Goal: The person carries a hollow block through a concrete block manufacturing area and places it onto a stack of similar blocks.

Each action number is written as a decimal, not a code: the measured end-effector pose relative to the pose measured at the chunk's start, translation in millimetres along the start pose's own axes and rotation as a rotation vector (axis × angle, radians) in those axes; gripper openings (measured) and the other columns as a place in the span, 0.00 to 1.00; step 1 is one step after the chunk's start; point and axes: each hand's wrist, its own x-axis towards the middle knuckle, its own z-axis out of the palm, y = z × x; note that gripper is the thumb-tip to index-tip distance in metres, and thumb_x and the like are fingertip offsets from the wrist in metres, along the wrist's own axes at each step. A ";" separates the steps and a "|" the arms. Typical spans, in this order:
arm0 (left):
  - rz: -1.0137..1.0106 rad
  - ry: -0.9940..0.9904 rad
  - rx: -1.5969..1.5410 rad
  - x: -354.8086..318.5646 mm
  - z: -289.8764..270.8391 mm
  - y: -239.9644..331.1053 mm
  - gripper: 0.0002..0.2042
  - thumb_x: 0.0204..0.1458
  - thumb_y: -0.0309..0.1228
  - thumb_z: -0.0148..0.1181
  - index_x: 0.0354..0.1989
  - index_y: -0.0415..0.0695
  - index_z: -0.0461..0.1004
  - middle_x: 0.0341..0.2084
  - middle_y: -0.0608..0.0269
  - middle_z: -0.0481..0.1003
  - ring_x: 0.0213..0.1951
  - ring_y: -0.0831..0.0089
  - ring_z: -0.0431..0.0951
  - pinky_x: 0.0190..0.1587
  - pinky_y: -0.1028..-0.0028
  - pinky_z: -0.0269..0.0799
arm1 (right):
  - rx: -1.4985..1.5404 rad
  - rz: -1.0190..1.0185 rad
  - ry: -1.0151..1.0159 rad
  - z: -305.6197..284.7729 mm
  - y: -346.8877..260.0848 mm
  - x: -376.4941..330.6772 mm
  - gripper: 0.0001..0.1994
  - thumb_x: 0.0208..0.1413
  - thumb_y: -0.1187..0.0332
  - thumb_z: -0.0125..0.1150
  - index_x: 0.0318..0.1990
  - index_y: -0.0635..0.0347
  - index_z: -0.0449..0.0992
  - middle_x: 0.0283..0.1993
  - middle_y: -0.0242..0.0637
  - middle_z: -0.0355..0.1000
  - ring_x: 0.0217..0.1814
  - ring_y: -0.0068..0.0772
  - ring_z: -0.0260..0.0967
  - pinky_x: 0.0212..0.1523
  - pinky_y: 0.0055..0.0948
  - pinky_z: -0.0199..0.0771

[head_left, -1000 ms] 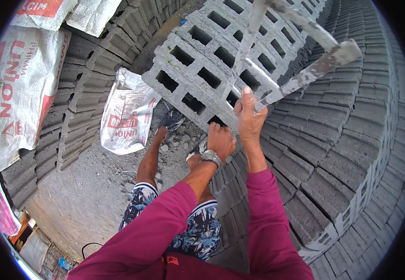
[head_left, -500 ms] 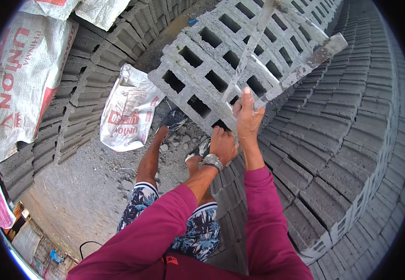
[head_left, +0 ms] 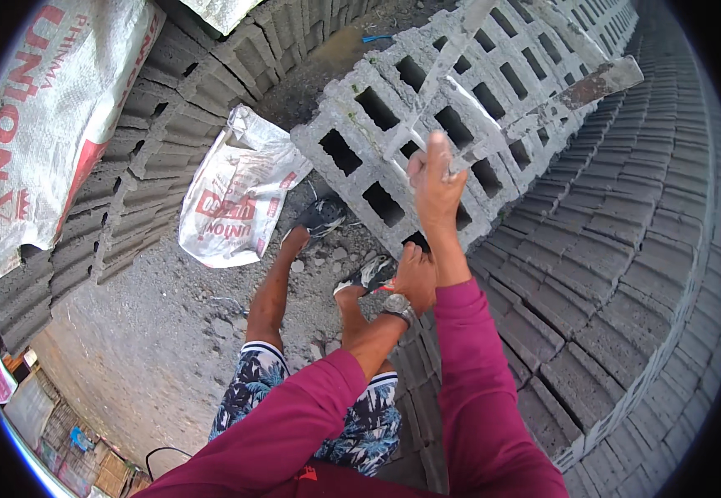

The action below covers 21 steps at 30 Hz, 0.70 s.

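My left hand (head_left: 416, 275), with a wristwatch, is closed at the near corner of a stack of grey hollow concrete blocks (head_left: 359, 192). Its fingers curl at a dark block hole, and their tips are hidden. Just above it, my right hand (head_left: 438, 187) grips the near end of a worn, cement-crusted frame (head_left: 572, 101), thumb upward. Two long arms of this frame spread away over the blocks' holed faces. Its far end runs up out of view.
Stacked blocks (head_left: 584, 274) fill the right side, and more blocks (head_left: 161, 191) line the left. A white printed sack (head_left: 240, 195) lies left of the hollow blocks. Larger sacks (head_left: 53, 108) cover the left stack. My feet (head_left: 320, 217) stand on gravelly ground (head_left: 153, 332).
The view has shifted slightly. My right hand and the frame sit farther over the hollow blocks, away from the near corner. My left hand stays at the corner hole.
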 end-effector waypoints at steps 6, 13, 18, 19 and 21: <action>-0.021 -0.183 -0.018 3.3 -17.9 5.9 0.14 0.48 0.37 0.56 0.32 0.36 0.77 0.28 0.52 0.77 0.39 0.60 0.73 0.56 0.60 0.55 | 0.129 0.046 -0.016 9.9 -12.4 2.8 0.23 0.65 0.52 0.50 0.20 0.53 0.57 0.14 0.28 0.53 0.15 0.20 0.48 0.18 0.26 0.47; -0.028 -0.144 0.008 0.7 -11.8 1.9 0.15 0.49 0.37 0.56 0.33 0.36 0.77 0.25 0.55 0.78 0.39 0.62 0.73 0.56 0.61 0.54 | 0.481 -0.399 -0.122 40.4 -140.5 37.4 0.28 0.66 0.49 0.44 0.15 0.53 0.54 0.12 0.28 0.50 0.14 0.22 0.47 0.19 0.27 0.47; 0.003 -0.085 -0.041 -2.2 -4.7 11.0 0.15 0.49 0.37 0.56 0.34 0.35 0.77 0.25 0.55 0.78 0.40 0.62 0.73 0.56 0.61 0.54 | -0.003 0.072 -0.052 67.7 28.7 19.4 0.24 0.65 0.52 0.52 0.20 0.60 0.67 0.17 0.28 0.62 0.21 0.21 0.56 0.25 0.27 0.57; -0.005 -0.088 -0.025 1.9 -4.3 7.5 0.15 0.49 0.37 0.56 0.35 0.35 0.77 0.25 0.55 0.78 0.40 0.62 0.73 0.56 0.61 0.54 | -0.024 0.068 -0.055 68.4 25.6 20.8 0.25 0.65 0.52 0.52 0.19 0.59 0.65 0.16 0.28 0.60 0.18 0.20 0.54 0.23 0.26 0.55; -0.010 -0.102 -0.013 -2.6 -4.1 4.3 0.16 0.49 0.37 0.56 0.35 0.35 0.77 0.26 0.55 0.78 0.40 0.62 0.73 0.56 0.61 0.54 | 0.027 0.026 -0.065 69.7 9.3 19.2 0.25 0.65 0.52 0.51 0.19 0.57 0.63 0.15 0.29 0.58 0.16 0.20 0.51 0.20 0.26 0.52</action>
